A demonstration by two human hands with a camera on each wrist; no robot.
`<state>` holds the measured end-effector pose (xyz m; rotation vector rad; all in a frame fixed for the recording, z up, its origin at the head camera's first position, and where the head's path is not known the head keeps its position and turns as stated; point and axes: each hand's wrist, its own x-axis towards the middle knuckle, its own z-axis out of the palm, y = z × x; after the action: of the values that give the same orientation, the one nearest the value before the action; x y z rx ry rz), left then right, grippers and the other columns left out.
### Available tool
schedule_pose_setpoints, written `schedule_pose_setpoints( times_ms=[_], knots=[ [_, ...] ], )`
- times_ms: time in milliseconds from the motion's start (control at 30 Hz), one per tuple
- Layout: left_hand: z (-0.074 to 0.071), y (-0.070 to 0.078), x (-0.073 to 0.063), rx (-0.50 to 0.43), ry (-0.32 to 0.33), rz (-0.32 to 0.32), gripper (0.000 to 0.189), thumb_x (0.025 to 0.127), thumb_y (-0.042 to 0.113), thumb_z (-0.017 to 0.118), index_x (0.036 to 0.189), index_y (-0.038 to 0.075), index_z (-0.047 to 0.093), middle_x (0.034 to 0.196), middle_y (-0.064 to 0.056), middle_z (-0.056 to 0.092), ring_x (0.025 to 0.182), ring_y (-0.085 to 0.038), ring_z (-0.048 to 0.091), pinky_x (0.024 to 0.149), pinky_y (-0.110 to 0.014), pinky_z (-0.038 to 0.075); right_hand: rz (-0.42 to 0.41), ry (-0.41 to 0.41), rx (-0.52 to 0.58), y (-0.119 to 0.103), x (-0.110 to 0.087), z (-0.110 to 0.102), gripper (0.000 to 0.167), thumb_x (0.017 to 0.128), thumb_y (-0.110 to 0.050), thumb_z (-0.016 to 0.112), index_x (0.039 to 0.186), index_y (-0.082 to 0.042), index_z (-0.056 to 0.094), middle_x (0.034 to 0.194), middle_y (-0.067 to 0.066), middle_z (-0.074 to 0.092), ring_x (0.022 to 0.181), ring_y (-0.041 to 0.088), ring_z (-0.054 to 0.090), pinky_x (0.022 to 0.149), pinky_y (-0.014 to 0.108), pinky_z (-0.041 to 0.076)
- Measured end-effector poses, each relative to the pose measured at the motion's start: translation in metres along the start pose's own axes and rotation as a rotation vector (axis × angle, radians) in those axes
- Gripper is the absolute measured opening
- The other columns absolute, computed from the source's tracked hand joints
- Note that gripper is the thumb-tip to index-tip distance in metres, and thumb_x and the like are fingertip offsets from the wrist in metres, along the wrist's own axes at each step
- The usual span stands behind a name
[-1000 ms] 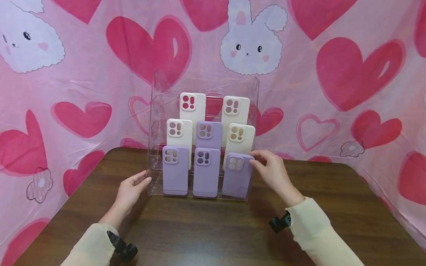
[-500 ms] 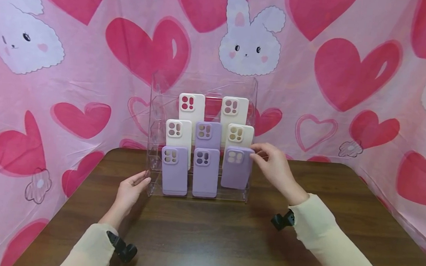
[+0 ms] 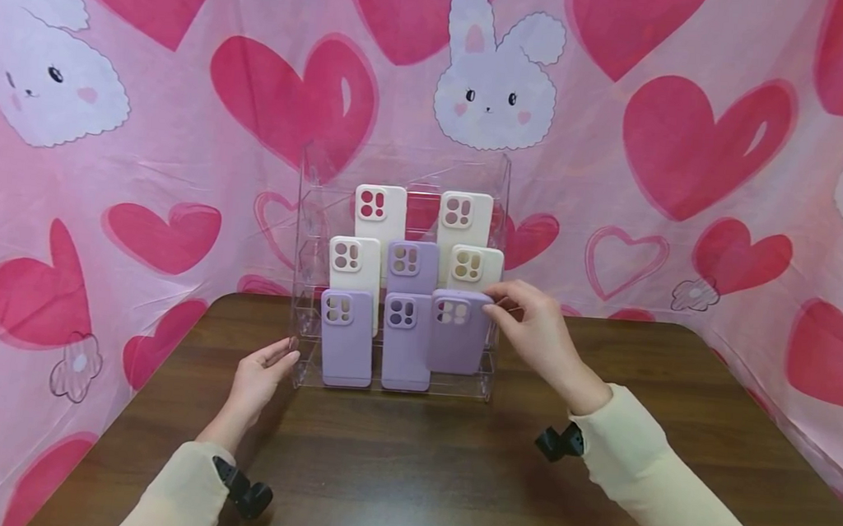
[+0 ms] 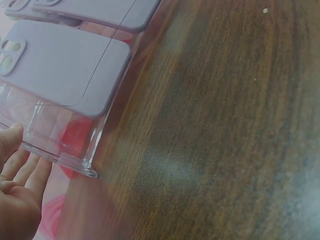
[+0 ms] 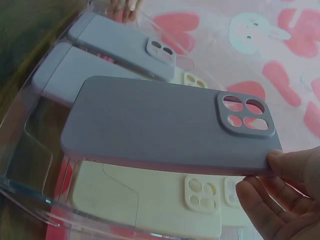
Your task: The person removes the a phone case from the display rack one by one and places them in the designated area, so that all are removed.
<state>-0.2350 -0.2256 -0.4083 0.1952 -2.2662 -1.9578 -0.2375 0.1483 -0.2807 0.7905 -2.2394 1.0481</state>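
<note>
A clear tiered display rack (image 3: 405, 164) stands on the table with purple and white phone cases in it. My right hand (image 3: 538, 338) pinches a purple phone case (image 3: 457, 340) by its upper right corner. In the right wrist view this purple phone case (image 5: 150, 125) hangs in front of the rack, over a white case (image 5: 120, 192) behind it. My left hand (image 3: 258, 382) holds the rack's lower left side edge between thumb and fingers. The left wrist view shows the fingers (image 4: 37, 177) at the clear side panel (image 4: 65, 159), below a purple case (image 4: 70, 65).
Two more purple cases (image 3: 345, 348) stand in the bottom tier, left and middle. White cases (image 3: 378, 222) and one purple case fill tiers above. The brown wooden table (image 3: 390, 475) extends in front, and a pink heart-and-bunny cloth (image 3: 496, 71) hangs close behind.
My right hand has lifted the right purple phone case up from the bottom tier, then shifted it left, so it now overlaps the middle case. The left hand has stayed at the rack's side.
</note>
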Motion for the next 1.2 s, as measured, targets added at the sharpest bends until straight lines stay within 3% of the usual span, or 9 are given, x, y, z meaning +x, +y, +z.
schedule_pose_setpoints(
  times_ms=[233,700,1000,1200],
  knots=[
    [0.000,0.000,0.000,-0.002,0.006,-0.001,0.044,0.093,0.009,0.055,0.133,-0.007,0.043,0.134,-0.019,0.043,0.120,-0.029,0.044,0.094,-0.033,0.040,-0.054,-0.006,0.027,-0.005,-0.001,0.009,0.022,0.075,0.001,0.074,0.096,-0.003,0.069,0.085,0.004,0.064,0.074,0.015,0.059,0.065,0.032,0.056],
    [0.000,0.000,0.000,0.009,0.003,-0.008,0.046,0.093,0.013,0.056,0.133,-0.005,0.043,0.135,-0.017,0.043,0.121,-0.028,0.044,0.095,-0.033,0.040,-0.051,-0.068,0.082,-0.011,-0.005,0.028,0.022,0.076,-0.002,0.073,0.097,-0.003,0.069,0.089,0.004,0.065,0.074,0.013,0.058,0.064,0.029,0.054],
    [-0.001,0.000,0.001,0.006,0.001,-0.009,0.045,0.093,0.010,0.055,0.133,-0.006,0.043,0.135,-0.017,0.043,0.121,-0.028,0.044,0.096,-0.034,0.040,0.010,-0.124,0.163,-0.015,-0.009,0.044,0.021,0.077,-0.004,0.073,0.098,-0.003,0.069,0.091,0.004,0.065,0.074,0.014,0.059,0.066,0.028,0.055],
    [-0.001,0.000,0.001,-0.002,-0.006,-0.004,0.046,0.093,0.012,0.055,0.133,-0.006,0.042,0.135,-0.017,0.043,0.121,-0.027,0.044,0.096,-0.034,0.040,0.093,-0.186,0.263,-0.016,-0.012,0.057,0.021,0.078,-0.005,0.072,0.099,-0.002,0.069,0.091,0.005,0.066,0.074,0.016,0.059,0.065,0.027,0.055]
  ],
)
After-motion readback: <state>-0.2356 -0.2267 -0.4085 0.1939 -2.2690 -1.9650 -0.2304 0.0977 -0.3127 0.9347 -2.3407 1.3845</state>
